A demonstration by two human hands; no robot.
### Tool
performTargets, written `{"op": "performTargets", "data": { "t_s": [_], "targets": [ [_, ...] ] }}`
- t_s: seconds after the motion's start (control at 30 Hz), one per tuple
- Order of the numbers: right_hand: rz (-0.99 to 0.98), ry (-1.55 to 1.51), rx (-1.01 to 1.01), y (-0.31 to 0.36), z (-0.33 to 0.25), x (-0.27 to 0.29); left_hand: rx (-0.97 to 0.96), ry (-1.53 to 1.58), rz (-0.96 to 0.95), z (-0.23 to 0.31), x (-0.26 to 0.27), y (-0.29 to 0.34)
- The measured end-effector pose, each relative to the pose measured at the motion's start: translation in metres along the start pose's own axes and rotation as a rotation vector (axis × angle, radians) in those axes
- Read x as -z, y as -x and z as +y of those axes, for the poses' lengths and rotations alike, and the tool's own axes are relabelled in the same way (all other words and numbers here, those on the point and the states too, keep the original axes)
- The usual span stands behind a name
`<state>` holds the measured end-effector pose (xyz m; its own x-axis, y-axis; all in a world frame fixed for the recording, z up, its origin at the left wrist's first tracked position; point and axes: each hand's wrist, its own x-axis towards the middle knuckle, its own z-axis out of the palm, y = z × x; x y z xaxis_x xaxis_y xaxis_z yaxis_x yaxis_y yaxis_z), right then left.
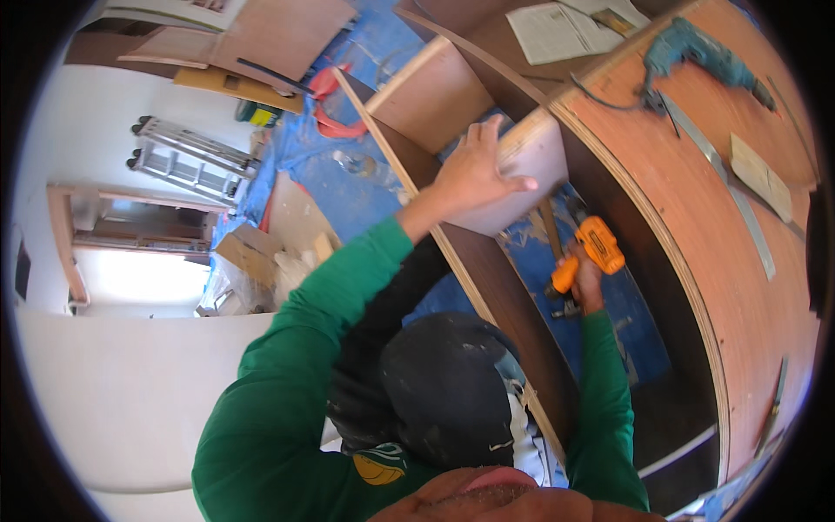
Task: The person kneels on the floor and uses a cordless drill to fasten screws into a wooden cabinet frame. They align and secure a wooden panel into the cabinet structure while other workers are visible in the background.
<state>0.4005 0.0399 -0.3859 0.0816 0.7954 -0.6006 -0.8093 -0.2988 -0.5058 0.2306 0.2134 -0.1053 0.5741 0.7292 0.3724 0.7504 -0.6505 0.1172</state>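
My left hand (474, 174) lies flat against a pale plywood divider panel (531, 174) and grips its top edge, holding it upright inside an open wooden cabinet frame (487, 287). My right hand (589, 280) is lower, inside the cabinet bay, wrapped around the handle of an orange cordless drill (596, 248). The drill points up toward the foot of the divider. Both arms wear green sleeves. The drill's tip is hidden behind the panel's shadow.
On the cabinet's reddish plywood top (696, 261) lie a teal corded drill (696, 52), a long metal ruler (726, 183), a small wood block (761, 178) and a paper sheet (561, 30). Blue tarp (348, 191), a folded ladder (187, 157) and cardboard (252, 252) cover the floor.
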Motion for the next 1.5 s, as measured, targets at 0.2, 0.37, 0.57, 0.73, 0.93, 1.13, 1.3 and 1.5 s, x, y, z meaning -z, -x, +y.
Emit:
{"op": "performTargets", "data": {
  "t_s": [0.2, 0.37, 0.57, 0.73, 0.93, 1.13, 1.3, 1.5],
  "targets": [
    [0.008, 0.041, 0.022, 0.013, -0.006, 0.014, 0.236, -0.032, -0.536, -0.005, -0.035, -0.006],
    [-0.007, 0.062, 0.066, 0.008, -0.014, 0.004, 0.270, -0.037, -0.482, 0.006, -0.030, -0.007],
    [-0.026, 0.045, 0.022, 0.007, -0.012, -0.002, 0.329, -0.102, -0.464, 0.001, -0.032, -0.002],
    [-0.068, -0.038, -0.020, -0.008, 0.004, 0.012, 0.336, -0.085, -0.518, 0.007, -0.023, -0.009],
    [-0.050, -0.039, -0.005, -0.001, 0.003, 0.008, 0.293, 0.043, -0.425, -0.001, -0.024, 0.003],
    [-0.022, -0.048, 0.002, 0.003, -0.001, 0.003, 0.286, 0.056, -0.413, 0.002, -0.024, 0.003],
    [-0.042, -0.049, 0.028, 0.000, -0.001, 0.009, 0.257, 0.054, -0.390, 0.004, -0.025, 0.001],
    [-0.026, -0.029, 0.063, -0.004, 0.005, 0.010, 0.270, 0.079, -0.391, 0.005, -0.021, 0.002]
  ]
}}
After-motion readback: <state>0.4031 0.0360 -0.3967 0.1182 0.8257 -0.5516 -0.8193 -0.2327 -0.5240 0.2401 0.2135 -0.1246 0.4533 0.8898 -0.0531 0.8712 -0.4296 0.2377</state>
